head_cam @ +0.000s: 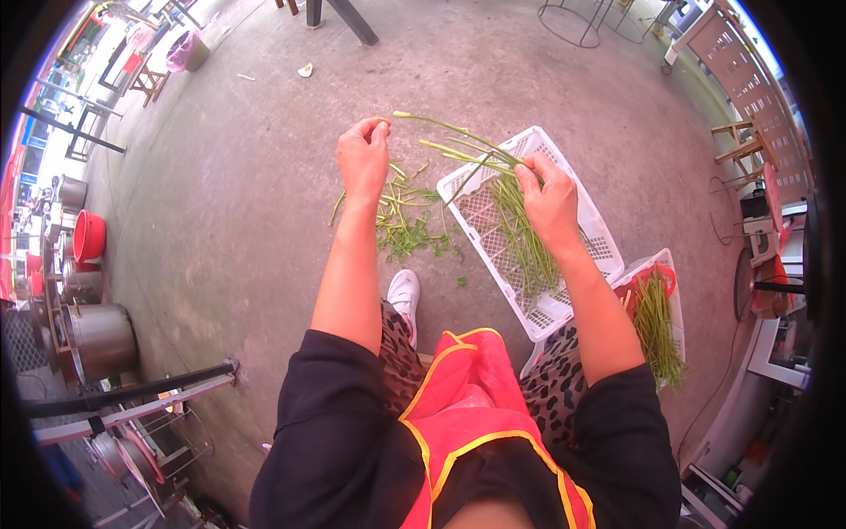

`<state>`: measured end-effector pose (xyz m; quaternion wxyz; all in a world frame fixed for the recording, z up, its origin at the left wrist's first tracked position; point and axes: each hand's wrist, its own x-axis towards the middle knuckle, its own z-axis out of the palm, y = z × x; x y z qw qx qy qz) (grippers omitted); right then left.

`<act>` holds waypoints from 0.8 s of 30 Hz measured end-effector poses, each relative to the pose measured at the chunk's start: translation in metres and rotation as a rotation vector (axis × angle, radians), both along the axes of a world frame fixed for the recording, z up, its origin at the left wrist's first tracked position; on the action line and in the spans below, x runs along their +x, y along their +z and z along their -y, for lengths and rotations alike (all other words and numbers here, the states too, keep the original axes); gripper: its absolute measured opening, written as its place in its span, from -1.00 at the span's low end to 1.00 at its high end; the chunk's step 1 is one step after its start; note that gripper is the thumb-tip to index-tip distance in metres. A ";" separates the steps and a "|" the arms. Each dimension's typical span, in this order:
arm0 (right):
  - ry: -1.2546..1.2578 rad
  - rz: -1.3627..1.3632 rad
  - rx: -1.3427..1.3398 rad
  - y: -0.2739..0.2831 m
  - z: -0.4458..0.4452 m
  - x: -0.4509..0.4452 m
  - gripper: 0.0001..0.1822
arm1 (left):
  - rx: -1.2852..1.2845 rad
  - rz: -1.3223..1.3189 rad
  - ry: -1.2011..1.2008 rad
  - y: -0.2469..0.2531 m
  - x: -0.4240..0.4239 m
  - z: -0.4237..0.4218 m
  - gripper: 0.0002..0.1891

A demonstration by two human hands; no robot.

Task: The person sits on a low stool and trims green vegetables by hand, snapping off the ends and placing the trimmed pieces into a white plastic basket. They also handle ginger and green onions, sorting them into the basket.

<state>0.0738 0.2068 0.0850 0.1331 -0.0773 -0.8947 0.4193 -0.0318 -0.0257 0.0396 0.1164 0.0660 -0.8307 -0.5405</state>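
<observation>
Several long green stalks [462,140] with pale tips are pinched in my right hand [547,192], above a white perforated plastic crate [462,231]. Inside the crate lies a loose bundle of similar stalks [525,244]. My left hand [365,155] is raised left of the held stalks, its thumb and forefinger pinched together close to the longest tip; whether something small is between them, I cannot tell. Below it on the concrete floor is a scattered pile of stalk pieces and leafy trimmings [410,221], apart from the crate.
A second white crate [677,317] at the right holds a red bag [666,281] and more green stalks [654,330]. Metal pots [102,340] and a red basin [90,236] stand at the left. A metal frame [139,403] juts in at lower left. My white shoe [404,294] is near the trimmings.
</observation>
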 end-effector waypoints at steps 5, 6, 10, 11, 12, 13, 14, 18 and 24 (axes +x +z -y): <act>-0.019 0.011 0.147 -0.007 -0.008 -0.004 -0.88 | -0.621 -0.462 0.103 0.016 0.013 -0.018 -0.71; -0.009 0.018 0.181 -0.007 -0.007 -0.004 -0.88 | -0.613 -0.509 -0.029 0.019 0.016 -0.023 -0.71; 0.058 0.007 0.267 -0.004 -0.002 -0.002 -0.89 | -0.598 -0.575 -0.441 0.015 0.024 -0.038 -0.79; 0.063 -0.006 0.280 -0.004 -0.001 -0.002 -0.90 | -0.602 -0.561 -0.514 0.012 0.026 -0.041 -0.82; 0.065 -0.019 0.294 -0.003 -0.001 -0.002 -0.90 | -0.591 -0.597 -0.501 0.012 0.025 -0.044 -0.90; 0.067 -0.032 0.308 -0.003 -0.001 -0.002 -0.91 | -0.585 -0.585 -0.486 0.012 0.027 -0.045 -0.91; 0.075 -0.049 0.317 -0.004 0.000 -0.001 -0.91 | -0.580 -0.572 -0.471 0.013 0.029 -0.046 -0.92; 0.130 -0.168 0.389 -0.003 0.009 0.002 -0.93 | -0.602 -0.541 -0.301 0.015 0.037 -0.056 -0.92; 0.149 -0.263 0.447 0.003 0.024 0.008 -0.94 | -0.476 -0.255 -0.034 0.011 0.028 -0.057 -0.83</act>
